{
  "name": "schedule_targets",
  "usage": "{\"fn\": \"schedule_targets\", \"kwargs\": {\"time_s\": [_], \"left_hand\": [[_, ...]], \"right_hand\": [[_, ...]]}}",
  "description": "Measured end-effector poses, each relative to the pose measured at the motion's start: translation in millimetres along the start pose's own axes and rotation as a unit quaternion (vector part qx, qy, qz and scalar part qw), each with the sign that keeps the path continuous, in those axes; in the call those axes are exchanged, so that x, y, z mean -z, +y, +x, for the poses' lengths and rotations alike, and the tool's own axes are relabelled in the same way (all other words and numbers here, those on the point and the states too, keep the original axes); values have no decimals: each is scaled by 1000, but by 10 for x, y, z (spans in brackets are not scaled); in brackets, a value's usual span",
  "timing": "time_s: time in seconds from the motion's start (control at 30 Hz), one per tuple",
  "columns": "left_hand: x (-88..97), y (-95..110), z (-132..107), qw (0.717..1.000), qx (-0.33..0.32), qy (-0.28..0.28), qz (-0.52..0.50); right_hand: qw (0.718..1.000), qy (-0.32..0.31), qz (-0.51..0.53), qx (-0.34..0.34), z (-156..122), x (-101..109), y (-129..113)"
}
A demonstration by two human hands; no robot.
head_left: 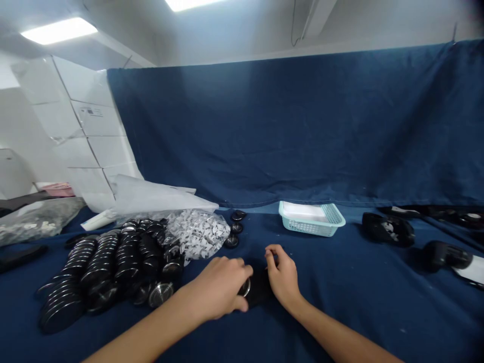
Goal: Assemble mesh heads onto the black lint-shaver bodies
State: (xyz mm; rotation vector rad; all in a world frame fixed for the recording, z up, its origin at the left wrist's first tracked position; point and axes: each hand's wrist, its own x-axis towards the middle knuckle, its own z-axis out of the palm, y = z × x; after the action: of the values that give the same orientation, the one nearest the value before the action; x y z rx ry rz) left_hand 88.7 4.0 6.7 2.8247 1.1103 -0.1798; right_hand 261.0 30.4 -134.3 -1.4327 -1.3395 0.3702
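My left hand [219, 288] and my right hand [282, 275] meet over a black part [259, 291] lying on the blue cloth near the table's front. The left hand's fingers curl over a round black disc with a shiny rim [245, 287], pressing it against the black part. The right hand's fingers are bent and grip the part's other side. Rows of the same black discs [109, 264] lie stacked to the left. Three loose discs [234, 229] sit just beyond the hands.
A clear bag of small white pieces [198, 232] lies behind the discs, with white sheets [151, 196] further back. A light green basket [312, 218] stands centre right. Black parts [387, 228] lie at the right. A blue cloth [302, 126] hangs as a backdrop.
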Motion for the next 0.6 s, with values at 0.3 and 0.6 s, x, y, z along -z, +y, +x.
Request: {"fn": "schedule_targets", "kwargs": {"time_s": [0.3, 0.6], "left_hand": [[-26, -4, -13, 999, 23, 23, -8], [-153, 73, -17, 995, 74, 59, 9]], "right_hand": [[1000, 1, -12, 0, -19, 15, -24], [999, 2, -35, 26, -19, 15, -19]]}}
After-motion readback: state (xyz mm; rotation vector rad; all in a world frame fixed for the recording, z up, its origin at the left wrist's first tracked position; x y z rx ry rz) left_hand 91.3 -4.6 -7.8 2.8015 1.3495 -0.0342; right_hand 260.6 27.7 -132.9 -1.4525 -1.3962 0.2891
